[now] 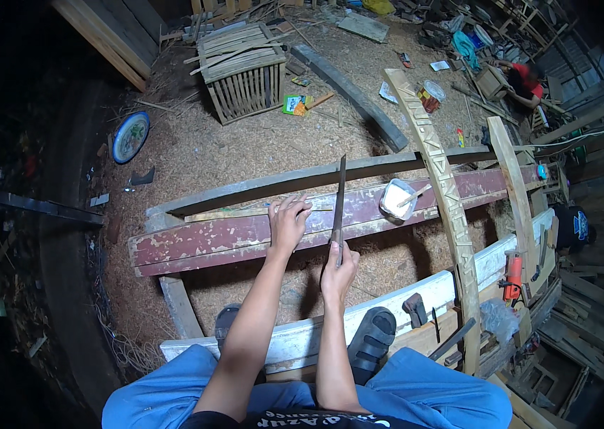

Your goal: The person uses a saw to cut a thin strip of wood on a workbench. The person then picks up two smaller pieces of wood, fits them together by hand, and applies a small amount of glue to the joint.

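Observation:
My left hand [289,220] rests on the maroon plank [230,243], its fingers bent over a thin wooden strip [234,213] that lies lengthwise there. Small bluish bits show by its fingertips, too small to name. In my right hand [338,268] is the handle end of a long, narrow dark blade [340,193]. It points up and away from me, over the plank and just past the strip's right end. Right of the blade stands a square white tub [397,199] of white stuff with a stick in it.
A carved wooden board [441,171] and a plainer curved board [511,171] lie across the bench. A red power tool [512,277] and a hammer-like head [416,309] are at right. Beyond are a slatted crate [245,82], a long beam [350,96] and a person in red [529,80].

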Demonstrator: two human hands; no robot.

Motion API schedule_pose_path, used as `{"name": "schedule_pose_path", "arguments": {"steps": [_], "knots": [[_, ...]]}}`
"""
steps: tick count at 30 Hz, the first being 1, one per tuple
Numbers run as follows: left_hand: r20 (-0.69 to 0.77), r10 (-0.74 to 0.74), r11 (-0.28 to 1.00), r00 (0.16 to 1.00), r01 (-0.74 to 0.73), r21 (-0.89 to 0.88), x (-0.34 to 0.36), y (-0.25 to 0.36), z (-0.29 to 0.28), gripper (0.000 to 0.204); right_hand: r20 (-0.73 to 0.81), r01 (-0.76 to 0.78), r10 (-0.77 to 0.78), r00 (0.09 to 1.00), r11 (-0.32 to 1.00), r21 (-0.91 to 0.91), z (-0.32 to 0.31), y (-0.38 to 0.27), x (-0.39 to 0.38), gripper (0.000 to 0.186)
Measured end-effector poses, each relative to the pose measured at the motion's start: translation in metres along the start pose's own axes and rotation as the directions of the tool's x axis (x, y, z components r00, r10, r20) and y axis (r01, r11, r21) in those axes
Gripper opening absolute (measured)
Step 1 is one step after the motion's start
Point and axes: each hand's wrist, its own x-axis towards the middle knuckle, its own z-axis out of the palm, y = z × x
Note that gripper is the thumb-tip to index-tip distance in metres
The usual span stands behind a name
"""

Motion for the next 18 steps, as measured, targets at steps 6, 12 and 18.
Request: {"name": "schedule_pose_path", "arguments": {"steps": [6, 12, 18], "knots": [[0.008, 0.009, 1.000, 1.000, -0.009, 0.021, -0.002, -0.002, -0.001, 0.015, 0.036, 0.078, -0.078, 0.996, 0.997, -0.015, 0.011, -0.024, -0.002, 0.042], [-0.074, 0.031, 0.999, 0.997, -0.030, 0.015, -0.007, 0.005, 0.001, 0.014, -0.005, 0.187, -0.188, 0.982, 0.979, -0.078, 0.030, -0.009, 0.003, 0.041], [0.003, -0.194, 0.980, 0.981, 0.194, -0.048, 0.019, 0.005, 0.000, 0.019, 0.096, 0.097, -0.089, 0.991, 0.992, -0.077, 0.022, -0.008, -0.004, 0.043]]}}
